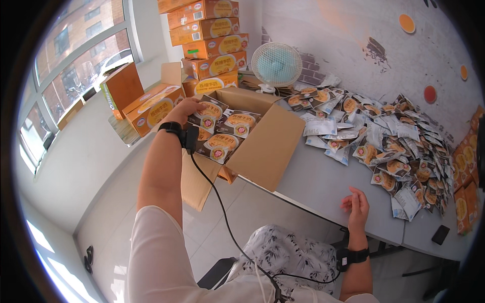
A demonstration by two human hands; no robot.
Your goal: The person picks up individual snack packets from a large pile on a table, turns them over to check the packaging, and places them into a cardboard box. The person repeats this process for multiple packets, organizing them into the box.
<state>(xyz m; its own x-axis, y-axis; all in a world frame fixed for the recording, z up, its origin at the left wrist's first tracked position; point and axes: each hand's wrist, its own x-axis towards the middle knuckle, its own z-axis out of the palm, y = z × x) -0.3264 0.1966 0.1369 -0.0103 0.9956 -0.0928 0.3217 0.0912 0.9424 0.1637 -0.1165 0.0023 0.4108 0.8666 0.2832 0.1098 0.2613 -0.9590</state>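
Note:
An open cardboard box (265,151) stands before me on the grey table, its near flaps folded outward. Inside lie several brown sachets (221,146) with orange printed fronts, laid face up. At the box's left side is my left hand (188,108), its fingertips at the corner of a sachet (210,113). Whether those fingers grip it or only rest there I cannot tell. My right hand (356,208) hovers by the table's front edge with loosely bent fingers and holds nothing. It is nearest to a large heap of similar sachets (386,144), some showing white backs.
Orange printed cartons (216,45) are stacked at the back beside a white fan (276,64). More cartons (155,110) stand at the left by the window. A black phone-like object (440,235) lies on the table (303,178) at right. A black cable (223,206) joins my wrist devices.

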